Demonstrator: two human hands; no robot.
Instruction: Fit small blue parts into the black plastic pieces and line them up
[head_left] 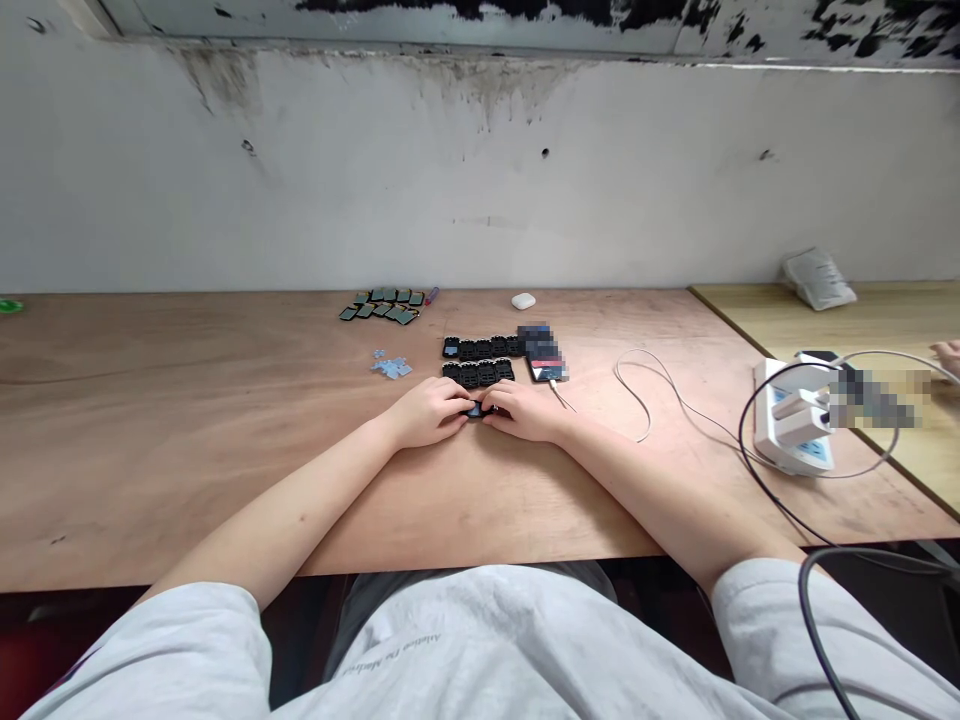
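Both my hands rest together on the wooden table [187, 430]. My left hand [431, 412] and my right hand [525, 410] have their fingers curled in, pinching a small black part [476, 409] between them. Just beyond my hands lie two rows of similar small black square parts [480, 360]. Further back on the left is a cluster of several small greenish flat pieces [384, 304]. A few pale blue scraps [391, 366] lie to the left of the black rows.
A phone [546, 360] with a white cable [652, 400] lies right of the black parts. A small white case [523, 300] sits near the wall. At the right stand a white power strip [795, 430] with plugs and black cable, and another person's hand [949, 355].
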